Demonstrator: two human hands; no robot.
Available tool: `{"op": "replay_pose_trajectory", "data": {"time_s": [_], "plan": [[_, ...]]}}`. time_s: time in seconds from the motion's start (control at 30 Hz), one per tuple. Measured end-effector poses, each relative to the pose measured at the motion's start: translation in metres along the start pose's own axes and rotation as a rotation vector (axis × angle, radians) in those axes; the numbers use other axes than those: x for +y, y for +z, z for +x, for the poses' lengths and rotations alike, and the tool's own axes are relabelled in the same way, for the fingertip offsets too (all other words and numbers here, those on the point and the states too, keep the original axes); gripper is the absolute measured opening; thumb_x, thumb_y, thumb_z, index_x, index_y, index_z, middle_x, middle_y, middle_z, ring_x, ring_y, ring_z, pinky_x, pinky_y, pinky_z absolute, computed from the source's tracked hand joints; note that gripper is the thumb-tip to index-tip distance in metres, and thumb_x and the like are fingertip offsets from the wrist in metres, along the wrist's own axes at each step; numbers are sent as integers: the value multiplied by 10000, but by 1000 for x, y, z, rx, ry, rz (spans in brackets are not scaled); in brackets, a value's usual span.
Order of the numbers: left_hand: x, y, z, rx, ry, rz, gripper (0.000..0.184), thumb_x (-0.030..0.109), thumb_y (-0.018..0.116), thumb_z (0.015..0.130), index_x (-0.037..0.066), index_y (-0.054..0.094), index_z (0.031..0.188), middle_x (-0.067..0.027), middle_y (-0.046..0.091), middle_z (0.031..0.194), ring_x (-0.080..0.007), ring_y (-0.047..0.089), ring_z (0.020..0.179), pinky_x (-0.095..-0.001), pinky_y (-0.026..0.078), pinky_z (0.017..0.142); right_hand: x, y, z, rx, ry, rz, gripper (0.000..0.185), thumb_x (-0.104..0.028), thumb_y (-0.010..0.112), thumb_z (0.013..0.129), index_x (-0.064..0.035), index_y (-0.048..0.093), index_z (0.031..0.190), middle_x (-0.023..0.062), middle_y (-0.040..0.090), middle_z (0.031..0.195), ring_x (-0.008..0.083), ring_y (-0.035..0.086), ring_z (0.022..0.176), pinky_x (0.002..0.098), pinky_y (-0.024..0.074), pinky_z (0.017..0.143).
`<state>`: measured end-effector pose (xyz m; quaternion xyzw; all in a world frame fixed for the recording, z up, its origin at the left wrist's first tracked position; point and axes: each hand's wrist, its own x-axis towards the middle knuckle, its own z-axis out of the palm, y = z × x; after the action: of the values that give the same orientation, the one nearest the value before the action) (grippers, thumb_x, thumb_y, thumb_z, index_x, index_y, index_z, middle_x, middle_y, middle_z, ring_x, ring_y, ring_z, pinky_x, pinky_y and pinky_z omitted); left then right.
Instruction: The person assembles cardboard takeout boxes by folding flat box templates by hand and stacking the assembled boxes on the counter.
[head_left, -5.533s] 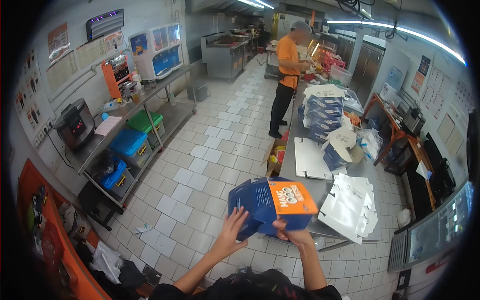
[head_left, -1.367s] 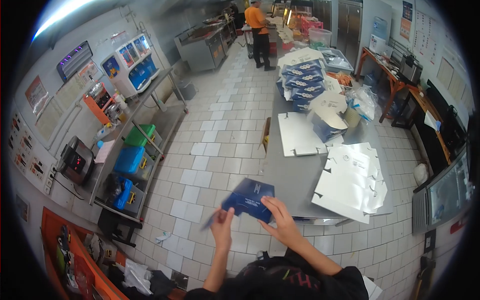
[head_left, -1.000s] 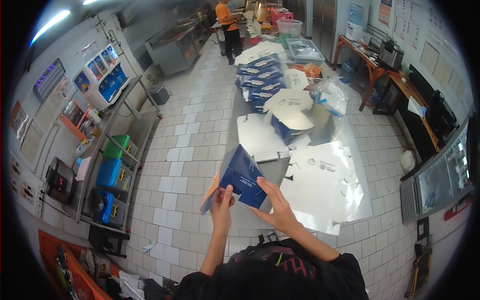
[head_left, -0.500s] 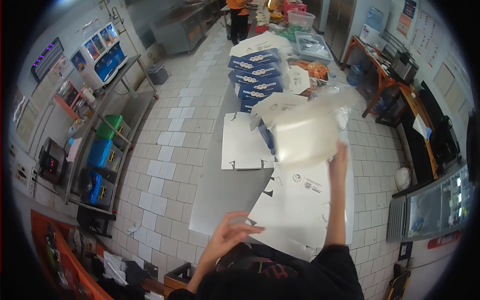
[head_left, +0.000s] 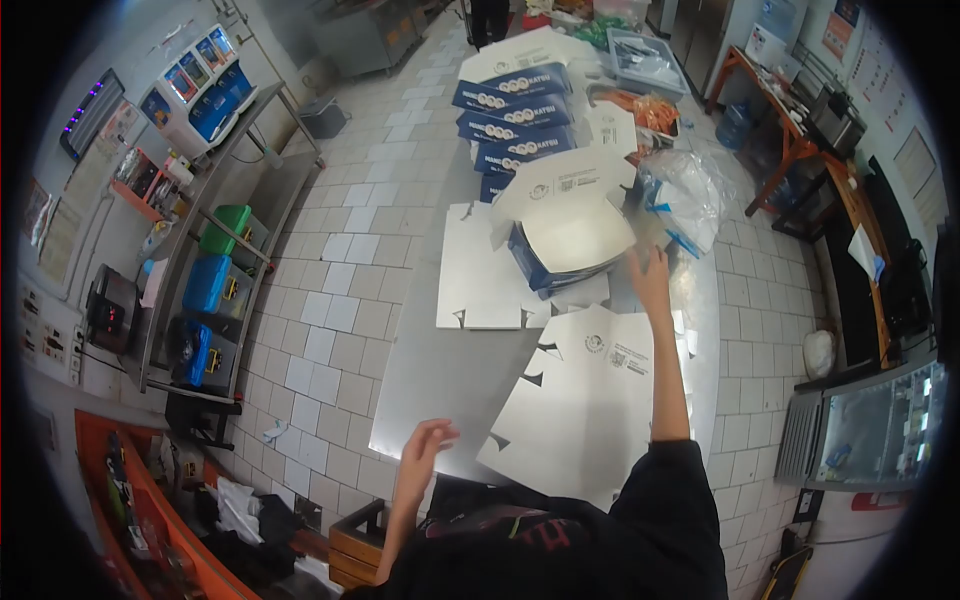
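Note:
My right hand (head_left: 650, 272) is stretched forward over the table, fingers apart, just beside the right edge of a cream paper sheet (head_left: 580, 235). That sheet lies in the opening of a folded blue carton box (head_left: 533, 262), whose white printed lid (head_left: 565, 185) stands raised behind. Below my right forearm, flat white carton blanks (head_left: 580, 400) with slots lie near the front edge. My left hand (head_left: 428, 445) hovers at the table's front left, fingers loosely bent and holding nothing. Another flat white blank (head_left: 480, 265) lies left of the box.
Stacked blue boxes (head_left: 515, 120) stand farther back on the metal table (head_left: 420, 400). Clear plastic bags (head_left: 690, 195) lie to the right, with a plastic tub (head_left: 645, 65) behind. A steel shelf (head_left: 220, 200) is at left, a glass-fronted fridge (head_left: 860, 430) at right. Another person's legs (head_left: 488, 22) show at the back.
The cream paper sheet, held in my right hand before, now lies in the blue box and is released. My right hand has moved forward; my left hand has drawn back left from the blanks.

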<state>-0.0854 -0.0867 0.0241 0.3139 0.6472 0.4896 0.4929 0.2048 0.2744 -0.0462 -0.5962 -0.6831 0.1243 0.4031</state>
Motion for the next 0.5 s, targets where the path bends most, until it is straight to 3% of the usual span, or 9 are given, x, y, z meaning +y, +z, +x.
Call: {"op": "replay_pose_trajectory", "data": {"time_s": [0.03, 0.07, 0.13, 0.17, 0.2, 0.23, 0.27, 0.37, 0.5], "plan": [[-17, 4, 9, -7, -17, 5, 316, 232, 439, 925, -8, 500, 1122, -174, 595, 985, -277, 581, 955, -352, 438, 861, -14, -10, -22, -14, -78, -27, 581, -355, 574, 825, 75, 432, 1189, 301, 411, 1200, 412, 440, 1048, 437, 355, 922], [-35, 9, 18, -29, 115, 335, 360, 252, 444, 920, -28, 486, 1142, -205, 585, 1008, -316, 568, 973, -367, 422, 885, -30, -22, -47, -28, -156, -55, 546, -328, 578, 821, 73, 446, 1168, 294, 409, 1199, 403, 437, 1056, 430, 358, 915], [-42, 26, 16, -110, 262, 755, 473, 302, 464, 903, -93, 458, 1163, -286, 543, 1072, -409, 513, 1032, -396, 376, 939, -87, -53, -118, -424, -21, 46, 480, -295, 584, 806, 54, 483, 1120, 229, 481, 1139, 392, 429, 1077, 450, 363, 889], [-38, 33, 14, -130, 247, 759, 473, 302, 464, 903, -93, 458, 1163, -286, 543, 1072, -409, 513, 1032, -396, 376, 939, -92, -56, -169, -635, -120, -1, 524, -360, 629, 776, 20, 494, 1112, 203, 502, 1121, 337, 448, 1088, 419, 376, 898], [-34, 39, 14, -222, 144, 728, 485, 308, 465, 902, -111, 461, 1147, -292, 538, 1080, -407, 511, 1040, -392, 379, 937, -92, -52, -228, -760, -348, -54, 547, -387, 589, 776, 17, 493, 1133, 214, 475, 1174, 377, 408, 1126, 511, 343, 896], [-32, 42, 13, -315, 42, 696, 499, 313, 466, 900, -130, 463, 1130, -298, 533, 1088, -405, 509, 1047, -388, 382, 935, -96, -62, -276, -918, -336, -32, 636, -441, 631, 744, -28, 464, 1197, 191, 405, 1272, 354, 330, 1228, 520, 299, 963], [-35, 43, 14, -295, 50, 693, 471, 313, 470, 899, -104, 489, 1118, -295, 537, 1084, -414, 515, 1032, -381, 401, 908, -127, -92, -281, -1078, -334, -136, 659, -392, 638, 755, -44, 404, 1264, 183, 292, 1365, 389, 235, 1285, 552, 229, 1004], [-35, 40, 19, -312, 48, 576, 437, 308, 473, 899, -61, 503, 1132, -275, 557, 1061, -408, 538, 999, -384, 421, 874, -124, -95, -290, -976, -408, -149, 658, -329, 644, 768, -54, 362, 1296, 177, 222, 1404, 399, 169, 1312, 566, 177, 1025], [-39, 36, 31, -263, 147, 649, 388, 277, 491, 894, -46, 514, 1108, -252, 581, 1009, -362, 579, 937, -384, 452, 810, -117, -92, -303, -919, -403, 101, 452, -194, 563, 838, -47, 424, 1242, 180, 365, 1323, 378, 259, 1277, 570, 229, 1003]]}}
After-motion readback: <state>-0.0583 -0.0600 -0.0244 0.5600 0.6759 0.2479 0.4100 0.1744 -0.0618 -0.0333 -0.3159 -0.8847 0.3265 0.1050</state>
